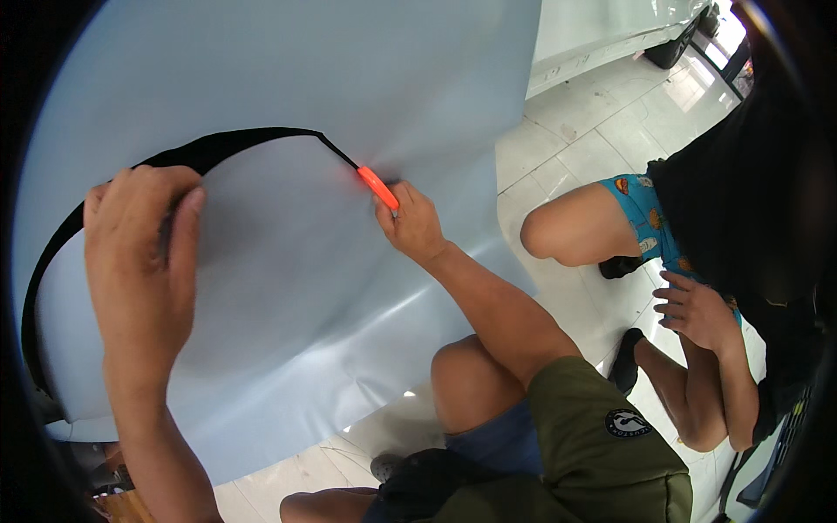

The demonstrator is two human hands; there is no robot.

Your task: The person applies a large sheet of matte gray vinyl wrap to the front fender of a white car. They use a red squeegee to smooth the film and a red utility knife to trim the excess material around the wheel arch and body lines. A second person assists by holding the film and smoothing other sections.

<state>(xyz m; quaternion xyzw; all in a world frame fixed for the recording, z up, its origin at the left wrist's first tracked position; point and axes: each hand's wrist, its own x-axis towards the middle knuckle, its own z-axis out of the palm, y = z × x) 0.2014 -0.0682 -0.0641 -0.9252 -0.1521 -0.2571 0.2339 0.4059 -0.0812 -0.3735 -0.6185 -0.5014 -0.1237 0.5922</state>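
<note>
A pale blue-grey sheet of film (288, 52) is spread over a large curved surface that looks like a car panel. A curved black gap (222, 146) runs through it, narrowing to a thin slit on the right. My right hand (414, 222) is closed round an orange-red cutter (377, 187), whose tip sits at the end of the slit. At the gap's left part, my left hand (144, 231) curls over the edge of the cut film flap (253, 209). Its fingertips are partly hidden behind that edge.
Close on the right is another person (732, 200) in a black top and blue patterned shorts, one hand (697, 309) hanging near their knee. Light floor tiles (575, 131) show beyond the sheet's edge. A white car body (602, 35) stands at the top right.
</note>
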